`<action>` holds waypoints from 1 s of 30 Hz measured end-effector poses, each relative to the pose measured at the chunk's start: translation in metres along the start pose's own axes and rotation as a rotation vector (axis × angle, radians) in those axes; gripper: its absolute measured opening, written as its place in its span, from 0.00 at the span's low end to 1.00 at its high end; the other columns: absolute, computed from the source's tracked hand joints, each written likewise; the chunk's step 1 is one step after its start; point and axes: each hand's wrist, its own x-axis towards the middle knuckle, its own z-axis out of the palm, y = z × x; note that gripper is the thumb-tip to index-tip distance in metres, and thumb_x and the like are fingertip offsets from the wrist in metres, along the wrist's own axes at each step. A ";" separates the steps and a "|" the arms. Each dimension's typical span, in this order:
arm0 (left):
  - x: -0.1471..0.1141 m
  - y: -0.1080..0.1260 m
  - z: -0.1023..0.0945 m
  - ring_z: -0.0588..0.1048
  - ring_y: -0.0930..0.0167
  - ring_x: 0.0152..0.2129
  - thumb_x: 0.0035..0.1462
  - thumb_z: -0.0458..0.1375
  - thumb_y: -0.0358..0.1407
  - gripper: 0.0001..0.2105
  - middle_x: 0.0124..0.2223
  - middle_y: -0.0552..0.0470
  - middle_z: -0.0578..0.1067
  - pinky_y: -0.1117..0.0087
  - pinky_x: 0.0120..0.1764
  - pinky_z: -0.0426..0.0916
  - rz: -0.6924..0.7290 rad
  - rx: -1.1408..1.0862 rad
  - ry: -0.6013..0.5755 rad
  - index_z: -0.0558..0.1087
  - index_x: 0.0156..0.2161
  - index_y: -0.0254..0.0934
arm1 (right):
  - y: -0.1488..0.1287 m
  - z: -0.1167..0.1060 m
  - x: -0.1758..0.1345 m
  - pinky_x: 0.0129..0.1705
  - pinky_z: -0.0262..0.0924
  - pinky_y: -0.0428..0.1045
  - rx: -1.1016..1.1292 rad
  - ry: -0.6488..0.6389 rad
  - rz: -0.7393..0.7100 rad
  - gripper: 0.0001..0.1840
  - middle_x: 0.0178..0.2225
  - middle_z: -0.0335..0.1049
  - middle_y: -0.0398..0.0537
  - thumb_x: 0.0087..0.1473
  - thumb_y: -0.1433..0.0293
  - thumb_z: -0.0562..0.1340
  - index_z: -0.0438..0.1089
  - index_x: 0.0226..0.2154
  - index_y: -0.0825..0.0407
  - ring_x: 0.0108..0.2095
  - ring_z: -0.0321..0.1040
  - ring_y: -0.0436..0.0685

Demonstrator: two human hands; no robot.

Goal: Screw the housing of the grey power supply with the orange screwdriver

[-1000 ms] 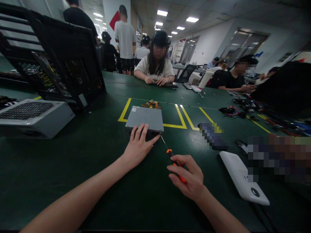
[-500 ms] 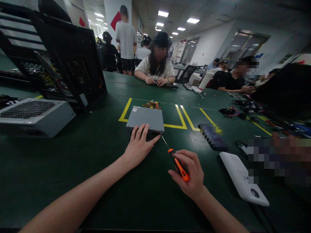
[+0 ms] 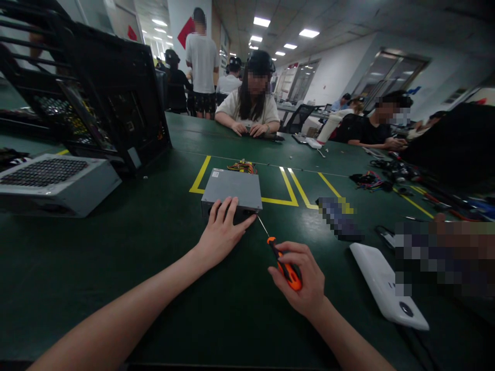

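A grey metal computer power supply [image 3: 234,185] lies on the green table with its front side facing me. My left hand [image 3: 219,234] rests against its near side, fingers spread over the top edge and thumb stretched to the lower right corner. In my right hand [image 3: 303,275] is an orange and black screwdriver [image 3: 274,246], gripped by the handle between thumb and fingers. Its thin shaft slants up to that same corner, beside my left thumb; the exact contact of the tip is too small to make out. Colourful cables [image 3: 243,166] show behind the power supply.
Left, a second power supply [image 3: 88,193] with a grille lies before an open black computer case [image 3: 131,103]. Right are a white power bank [image 3: 382,283] with a cable, a blurred-out phone-like object [image 3: 339,219] and tangled cables [image 3: 371,180]. A person [image 3: 251,108] sits opposite.
The screwdriver's handle has turned slightly in my right fingers, and its orange and black pattern shows differently. My left hand and the power supply stay put.
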 end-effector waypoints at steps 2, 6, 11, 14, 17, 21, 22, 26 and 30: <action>0.000 0.000 0.000 0.49 0.54 0.58 0.52 0.57 0.34 0.25 0.61 0.45 0.51 0.48 0.55 0.49 -0.003 -0.003 0.013 0.60 0.55 0.52 | -0.001 -0.001 0.000 0.31 0.64 0.50 -0.049 -0.050 -0.077 0.08 0.38 0.66 0.51 0.47 0.73 0.61 0.66 0.34 0.50 0.35 0.66 0.55; 0.000 0.000 0.000 0.49 0.54 0.58 0.52 0.57 0.34 0.25 0.61 0.45 0.51 0.48 0.55 0.49 -0.009 -0.005 0.007 0.60 0.55 0.52 | 0.000 -0.003 0.000 0.33 0.64 0.51 -0.060 -0.072 -0.081 0.13 0.39 0.66 0.53 0.49 0.69 0.59 0.66 0.40 0.51 0.36 0.66 0.57; 0.000 0.000 0.000 0.49 0.53 0.58 0.53 0.56 0.34 0.25 0.61 0.44 0.50 0.48 0.55 0.49 -0.002 -0.001 -0.003 0.60 0.55 0.52 | 0.001 -0.003 0.000 0.32 0.65 0.49 -0.015 -0.060 -0.044 0.13 0.40 0.66 0.53 0.47 0.69 0.61 0.64 0.38 0.52 0.37 0.67 0.56; 0.000 0.001 0.000 0.49 0.54 0.57 0.52 0.57 0.35 0.24 0.61 0.45 0.51 0.48 0.55 0.49 -0.009 -0.002 0.014 0.61 0.55 0.52 | 0.000 -0.003 0.001 0.30 0.63 0.50 -0.096 -0.075 -0.121 0.06 0.38 0.68 0.52 0.47 0.70 0.60 0.68 0.33 0.50 0.32 0.67 0.55; 0.001 0.001 0.000 0.50 0.54 0.57 0.52 0.57 0.34 0.24 0.61 0.45 0.51 0.49 0.55 0.48 -0.005 -0.003 0.021 0.61 0.54 0.51 | -0.001 -0.003 0.002 0.34 0.65 0.51 -0.061 -0.087 -0.077 0.14 0.39 0.69 0.53 0.48 0.69 0.60 0.66 0.41 0.52 0.37 0.68 0.57; 0.001 0.001 -0.001 0.50 0.55 0.57 0.52 0.57 0.35 0.24 0.60 0.45 0.52 0.49 0.55 0.48 -0.007 0.001 0.016 0.61 0.55 0.52 | -0.002 -0.003 0.003 0.32 0.66 0.48 -0.012 -0.094 -0.062 0.13 0.39 0.69 0.53 0.48 0.68 0.60 0.64 0.38 0.52 0.37 0.69 0.56; 0.001 0.001 -0.001 0.50 0.55 0.57 0.53 0.56 0.35 0.23 0.60 0.45 0.52 0.48 0.55 0.48 -0.009 0.004 0.017 0.61 0.54 0.52 | -0.003 -0.003 0.003 0.31 0.65 0.48 -0.034 -0.088 -0.085 0.09 0.39 0.69 0.53 0.48 0.69 0.60 0.65 0.35 0.51 0.35 0.69 0.55; 0.000 0.000 0.000 0.50 0.54 0.57 0.53 0.56 0.35 0.24 0.60 0.44 0.51 0.48 0.55 0.48 -0.004 0.008 0.001 0.60 0.55 0.52 | -0.003 -0.004 0.003 0.30 0.64 0.50 -0.105 -0.062 -0.131 0.08 0.38 0.68 0.52 0.47 0.70 0.61 0.68 0.34 0.50 0.33 0.68 0.55; 0.000 0.000 -0.001 0.49 0.53 0.58 0.53 0.55 0.35 0.24 0.60 0.43 0.50 0.47 0.55 0.48 -0.005 0.008 -0.012 0.59 0.56 0.52 | -0.002 -0.003 0.000 0.34 0.67 0.51 -0.035 -0.051 -0.061 0.20 0.40 0.66 0.55 0.46 0.69 0.63 0.62 0.44 0.53 0.39 0.67 0.57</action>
